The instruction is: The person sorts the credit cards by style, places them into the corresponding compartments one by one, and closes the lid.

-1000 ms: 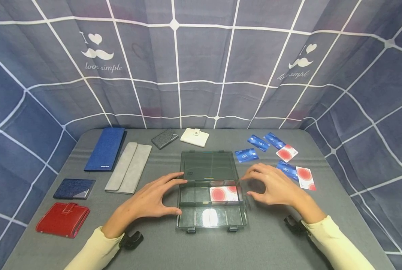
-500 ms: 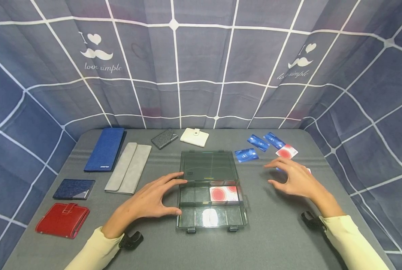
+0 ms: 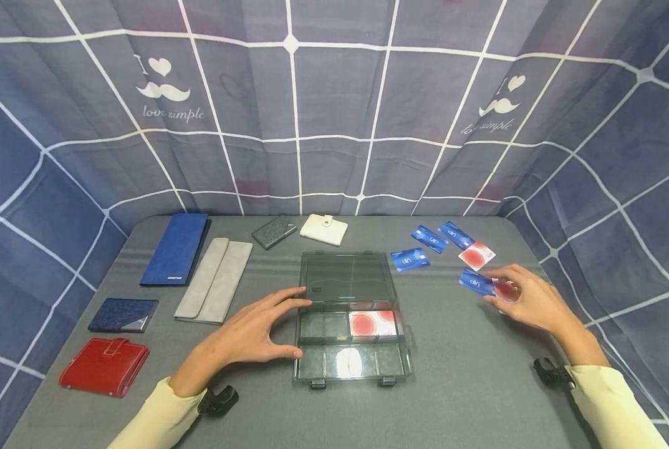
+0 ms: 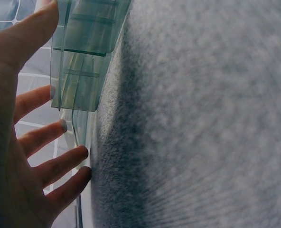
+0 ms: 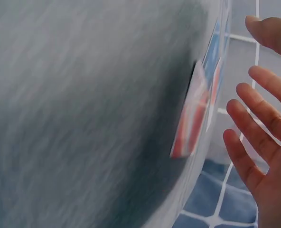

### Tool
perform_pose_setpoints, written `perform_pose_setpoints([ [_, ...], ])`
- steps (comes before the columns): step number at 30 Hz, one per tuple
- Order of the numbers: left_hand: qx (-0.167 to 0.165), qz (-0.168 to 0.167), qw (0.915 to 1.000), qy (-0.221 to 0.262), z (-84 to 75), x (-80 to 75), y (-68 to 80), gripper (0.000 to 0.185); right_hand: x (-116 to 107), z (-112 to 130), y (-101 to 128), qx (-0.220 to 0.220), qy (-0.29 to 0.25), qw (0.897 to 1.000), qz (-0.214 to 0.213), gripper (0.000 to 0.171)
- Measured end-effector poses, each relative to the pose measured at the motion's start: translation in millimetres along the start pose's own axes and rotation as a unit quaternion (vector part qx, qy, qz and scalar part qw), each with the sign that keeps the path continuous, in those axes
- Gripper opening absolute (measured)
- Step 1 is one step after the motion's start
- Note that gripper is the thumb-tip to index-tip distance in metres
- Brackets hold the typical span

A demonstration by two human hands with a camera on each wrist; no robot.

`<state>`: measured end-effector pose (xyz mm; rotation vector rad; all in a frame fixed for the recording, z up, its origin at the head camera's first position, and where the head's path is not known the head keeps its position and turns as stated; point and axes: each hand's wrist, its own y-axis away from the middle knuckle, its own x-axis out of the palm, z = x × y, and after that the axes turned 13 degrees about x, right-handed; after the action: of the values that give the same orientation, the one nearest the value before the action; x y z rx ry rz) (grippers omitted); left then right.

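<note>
A translucent dark green compartment box lies with its lid swung back, in the middle of the table. One compartment holds a white card with red circles. My left hand rests at the box's left side, thumb and fingertips right at its edge, fingers extended. Over at the right, my right hand is above another white card with red circles, partly covering it in the head view. The right wrist view shows its fingers spread, with nothing between them. A blue VIP card overlaps that card.
Several blue VIP cards and another red-circled card lie at the back right. On the left are a red wallet, a navy card holder, a grey wallet and a blue one. Two small holders, grey and white, sit behind the box.
My right hand has moved from beside the box rightward to the red-circled card at the far right. The left hand and the box stay where they were.
</note>
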<state>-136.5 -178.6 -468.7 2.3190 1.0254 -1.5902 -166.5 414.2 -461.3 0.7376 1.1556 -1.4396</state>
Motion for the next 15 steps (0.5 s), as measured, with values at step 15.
perform_pose_setpoints([
  [15,0.000,-0.001,1.0000,-0.002,-0.4,0.2,0.1,0.092,-1.1,-23.2,16.0,0.068,0.039,0.997,0.020,0.069],
])
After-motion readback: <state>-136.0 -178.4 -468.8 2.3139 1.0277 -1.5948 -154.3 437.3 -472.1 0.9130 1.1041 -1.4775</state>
